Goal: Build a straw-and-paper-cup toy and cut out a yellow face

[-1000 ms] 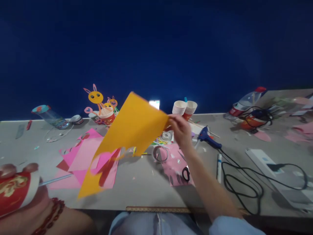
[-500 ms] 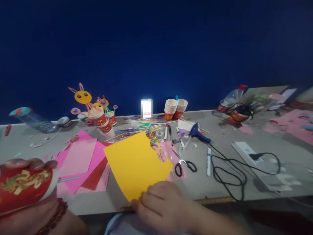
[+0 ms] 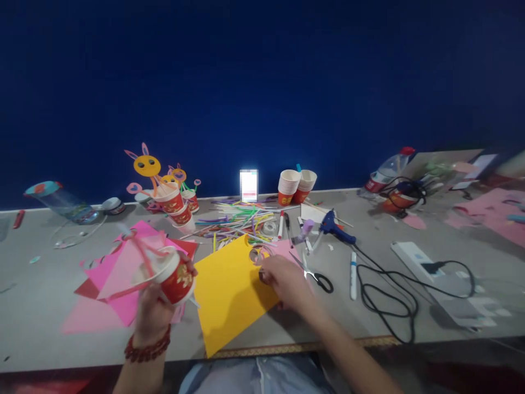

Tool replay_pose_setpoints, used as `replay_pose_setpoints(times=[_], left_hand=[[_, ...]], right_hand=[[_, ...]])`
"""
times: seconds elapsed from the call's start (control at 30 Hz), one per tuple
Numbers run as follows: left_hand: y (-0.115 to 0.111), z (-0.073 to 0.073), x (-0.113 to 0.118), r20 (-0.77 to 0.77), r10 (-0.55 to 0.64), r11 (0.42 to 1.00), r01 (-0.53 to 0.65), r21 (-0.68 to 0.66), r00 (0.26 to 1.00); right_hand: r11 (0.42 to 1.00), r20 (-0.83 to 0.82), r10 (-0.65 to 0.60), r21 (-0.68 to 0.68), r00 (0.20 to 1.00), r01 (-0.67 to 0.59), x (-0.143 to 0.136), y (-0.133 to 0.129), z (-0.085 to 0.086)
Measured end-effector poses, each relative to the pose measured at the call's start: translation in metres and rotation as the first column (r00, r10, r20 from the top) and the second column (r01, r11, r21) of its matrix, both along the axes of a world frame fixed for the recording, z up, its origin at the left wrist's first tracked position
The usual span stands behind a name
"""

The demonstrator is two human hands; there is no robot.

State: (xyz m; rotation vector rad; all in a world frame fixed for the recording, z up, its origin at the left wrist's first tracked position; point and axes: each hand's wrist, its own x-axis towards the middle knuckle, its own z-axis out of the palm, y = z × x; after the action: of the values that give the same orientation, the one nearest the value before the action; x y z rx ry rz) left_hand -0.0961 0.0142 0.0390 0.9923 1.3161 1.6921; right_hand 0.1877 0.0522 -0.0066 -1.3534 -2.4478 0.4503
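Note:
My left hand (image 3: 153, 312), with a dark red bead bracelet at the wrist, is closed around a red paper cup (image 3: 178, 279) with a gold pattern. The cup is tilted, and pink stems (image 3: 141, 251) stick out past its rim, blurred by motion. A sheet of yellow paper (image 3: 229, 301) with a round cut-out at its far edge lies before me. My right hand (image 3: 285, 279) has its fingers curled on the right edge of this sheet; the fingertips are partly hidden. Just right of that hand lie black-handled scissors (image 3: 320, 280). Pink sheets (image 3: 127, 295) lie under the cup.
Finished bunny-face cups (image 3: 172, 202) stand at the back left, beside a clear plastic bottle (image 3: 69, 205). Coloured pipe cleaners (image 3: 241, 216) are heaped in the middle. Stacked paper cups (image 3: 289, 189), a blue glue gun (image 3: 336, 227), a marker (image 3: 353, 276) and a power strip (image 3: 426, 279) are farther right.
My left hand has brought the red cup from the near left corner inward, over the pink sheets. My right hand has moved from the yellow paper's near edge up to its right edge.

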Motion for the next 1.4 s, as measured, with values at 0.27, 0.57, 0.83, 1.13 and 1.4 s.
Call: replay_pose_setpoints(times=[0.27, 0.57, 0.83, 1.13, 1.4], left_hand=[[0.006, -0.063, 0.044, 0.710, -0.194, 0.878, 0.443, -0.182, 0.676], [0.005, -0.077, 0.037, 0.711, -0.142, 0.858, 0.443, -0.258, 0.689], [0.001, -0.076, 0.031, 0.639, -0.219, 0.814, 0.499, -0.297, 0.737], [-0.004, -0.079, 0.014, 0.652, -0.290, 0.766, 0.578, -0.281, 0.701], [-0.004, -0.092, 0.005, 0.706, -0.323, 0.754, 0.622, -0.211, 0.631]], right_hand=[[1.000, 0.161, 0.001, -0.017, 0.987, 0.002, 0.026, 0.031, -0.016], [1.000, 0.184, -0.019, -0.010, 0.983, 0.021, 0.027, 0.033, -0.014], [1.000, 0.060, 0.001, 0.023, 0.998, -0.003, 0.001, 0.052, 0.004], [0.999, -0.011, 0.034, -0.014, 0.999, -0.034, -0.036, 0.098, -0.009], [0.979, -0.127, 0.163, -0.103, 0.978, -0.177, -0.034, 0.103, -0.006]])
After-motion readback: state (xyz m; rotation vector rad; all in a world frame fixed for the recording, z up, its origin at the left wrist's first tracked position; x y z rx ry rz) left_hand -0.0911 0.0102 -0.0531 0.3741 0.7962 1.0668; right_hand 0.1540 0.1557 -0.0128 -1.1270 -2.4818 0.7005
